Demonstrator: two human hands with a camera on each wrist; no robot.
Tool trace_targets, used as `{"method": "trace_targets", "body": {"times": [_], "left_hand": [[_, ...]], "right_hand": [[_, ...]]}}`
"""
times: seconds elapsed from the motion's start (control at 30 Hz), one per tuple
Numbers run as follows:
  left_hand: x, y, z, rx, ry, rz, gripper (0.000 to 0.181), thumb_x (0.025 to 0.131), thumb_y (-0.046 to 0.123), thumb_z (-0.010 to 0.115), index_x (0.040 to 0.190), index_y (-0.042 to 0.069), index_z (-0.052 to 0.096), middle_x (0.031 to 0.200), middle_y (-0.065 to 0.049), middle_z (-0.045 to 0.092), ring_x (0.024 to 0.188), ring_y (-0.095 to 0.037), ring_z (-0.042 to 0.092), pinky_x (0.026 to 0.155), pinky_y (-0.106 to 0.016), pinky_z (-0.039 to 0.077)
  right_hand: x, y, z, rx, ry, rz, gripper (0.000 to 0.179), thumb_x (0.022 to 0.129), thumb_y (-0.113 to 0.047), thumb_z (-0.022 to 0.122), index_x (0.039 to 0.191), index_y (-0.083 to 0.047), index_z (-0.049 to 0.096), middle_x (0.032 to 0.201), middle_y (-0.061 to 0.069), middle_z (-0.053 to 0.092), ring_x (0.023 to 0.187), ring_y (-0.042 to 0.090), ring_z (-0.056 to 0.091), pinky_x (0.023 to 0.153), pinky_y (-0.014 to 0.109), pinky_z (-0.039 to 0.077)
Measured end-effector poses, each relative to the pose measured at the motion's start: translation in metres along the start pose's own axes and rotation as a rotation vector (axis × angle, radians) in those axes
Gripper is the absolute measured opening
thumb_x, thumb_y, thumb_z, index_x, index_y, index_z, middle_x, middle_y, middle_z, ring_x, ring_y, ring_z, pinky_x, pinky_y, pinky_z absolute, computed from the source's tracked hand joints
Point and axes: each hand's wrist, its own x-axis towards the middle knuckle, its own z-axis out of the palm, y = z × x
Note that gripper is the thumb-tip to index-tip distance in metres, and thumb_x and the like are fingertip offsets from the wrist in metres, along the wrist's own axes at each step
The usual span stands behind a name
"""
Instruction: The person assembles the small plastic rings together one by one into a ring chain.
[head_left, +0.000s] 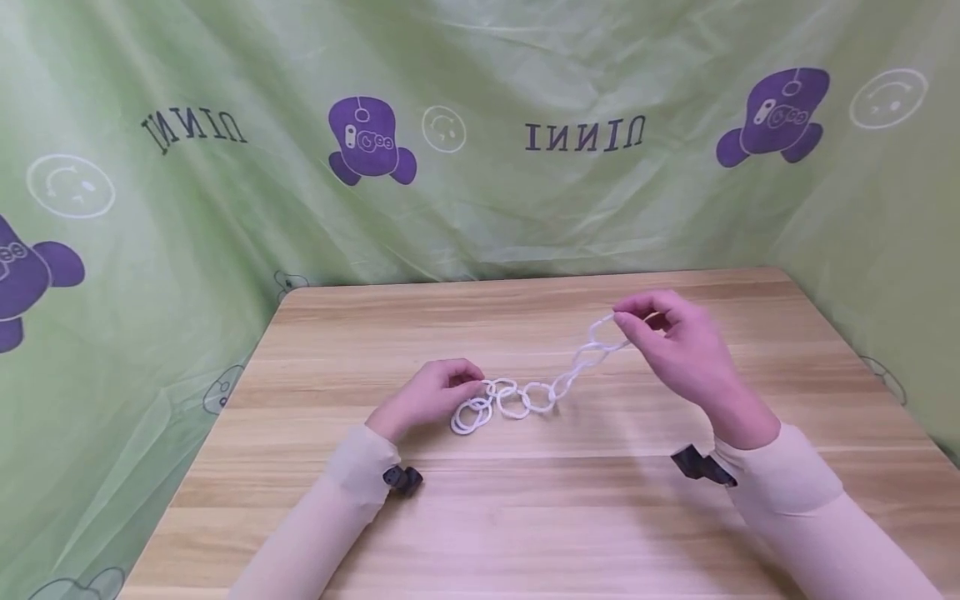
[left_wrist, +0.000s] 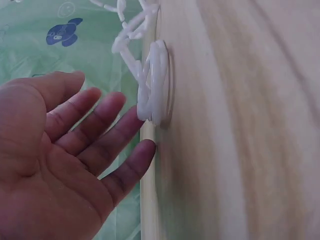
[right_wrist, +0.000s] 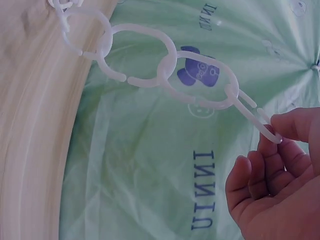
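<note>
A chain of white plastic rings (head_left: 555,392) stretches between the two hands, partly lifted off the table. My right hand (head_left: 686,350) holds it up, thumb and fingers pinching the end link (right_wrist: 256,119). Small gaps show in several links in the right wrist view. The other end lies in a small heap of rings (left_wrist: 160,82) on the tabletop. Beside that heap is my left hand (head_left: 437,392), its fingers loosely extended and near or against the rings. In the left wrist view its palm shows with nothing gripped.
The wood-grain table (head_left: 480,517) has a back edge near a green curtain (head_left: 480,217) printed with purple figures. Curtain fabric also hangs at both sides. A small black device (head_left: 403,480) sits at the left wrist and another black device (head_left: 703,467) at the right.
</note>
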Motion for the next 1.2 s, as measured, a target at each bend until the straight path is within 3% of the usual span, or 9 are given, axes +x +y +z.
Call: {"method": "trace_targets", "body": {"times": [0.1, 0.2, 0.33, 0.43, 0.7, 0.9, 1.2], "left_hand": [[-0.003, -0.001, -0.002, -0.030, 0.008, 0.000, 0.018, 0.096, 0.021, 0.064, 0.106, 0.008, 0.070, 0.096, -0.004, 0.069, 0.088, -0.015, 0.062, 0.083, -0.033, 0.050], [-0.007, 0.001, -0.003, -0.064, -0.024, 0.023, 0.018, 0.096, 0.021, 0.065, 0.106, 0.007, 0.070, 0.096, -0.002, 0.069, 0.088, -0.015, 0.062, 0.082, -0.032, 0.051], [-0.012, 0.001, -0.001, -0.034, -0.106, 0.065, 0.017, 0.096, 0.023, 0.065, 0.104, 0.010, 0.070, 0.094, 0.002, 0.068, 0.088, -0.014, 0.062, 0.081, -0.031, 0.052], [-0.013, -0.001, 0.000, 0.002, -0.113, 0.073, 0.016, 0.096, 0.025, 0.064, 0.103, 0.012, 0.071, 0.094, 0.004, 0.068, 0.087, -0.013, 0.061, 0.081, -0.031, 0.051], [-0.019, -0.014, -0.012, 0.049, -0.042, -0.008, 0.014, 0.097, 0.026, 0.063, 0.099, 0.015, 0.071, 0.090, 0.004, 0.067, 0.084, -0.015, 0.059, 0.077, -0.034, 0.049], [-0.026, -0.030, -0.028, 0.026, 0.047, -0.058, 0.020, 0.098, 0.028, 0.061, 0.102, 0.011, 0.071, 0.090, 0.001, 0.069, 0.084, -0.017, 0.060, 0.076, -0.032, 0.049], [-0.031, -0.054, -0.055, 0.038, 0.171, -0.107, 0.024, 0.098, 0.025, 0.062, 0.106, 0.005, 0.070, 0.094, -0.005, 0.070, 0.089, -0.019, 0.062, 0.081, -0.032, 0.048]], "right_hand": [[0.001, 0.006, -0.006, 0.020, 0.030, 0.012, 0.017, 0.093, -0.017, 0.068, 0.103, -0.003, 0.072, 0.088, -0.003, 0.066, 0.073, 0.012, 0.059, 0.058, 0.018, 0.045], [0.002, 0.013, -0.013, 0.025, 0.040, 0.059, 0.019, 0.093, -0.019, 0.068, 0.104, -0.004, 0.072, 0.086, -0.007, 0.066, 0.069, 0.009, 0.060, 0.055, 0.018, 0.045], [0.000, 0.024, -0.020, 0.011, 0.031, 0.105, 0.021, 0.094, -0.022, 0.068, 0.106, -0.004, 0.071, 0.086, -0.007, 0.065, 0.068, 0.007, 0.059, 0.053, 0.019, 0.045], [-0.002, 0.034, -0.024, -0.005, 0.029, 0.139, 0.023, 0.094, -0.025, 0.067, 0.106, -0.005, 0.071, 0.087, -0.005, 0.064, 0.068, 0.010, 0.058, 0.053, 0.021, 0.045], [-0.007, 0.057, -0.032, 0.003, 0.030, 0.228, 0.030, 0.096, -0.030, 0.065, 0.108, -0.003, 0.068, 0.088, -0.004, 0.060, 0.074, 0.011, 0.055, 0.057, 0.021, 0.045], [-0.007, 0.073, -0.036, 0.060, 0.022, 0.304, 0.032, 0.096, -0.029, 0.064, 0.111, -0.001, 0.065, 0.087, -0.005, 0.060, 0.072, 0.012, 0.055, 0.057, 0.020, 0.046], [-0.005, 0.105, -0.030, 0.211, -0.088, 0.364, 0.034, 0.099, -0.019, 0.060, 0.117, 0.010, 0.054, 0.095, 0.002, 0.060, 0.078, 0.012, 0.054, 0.065, 0.022, 0.050]]}}
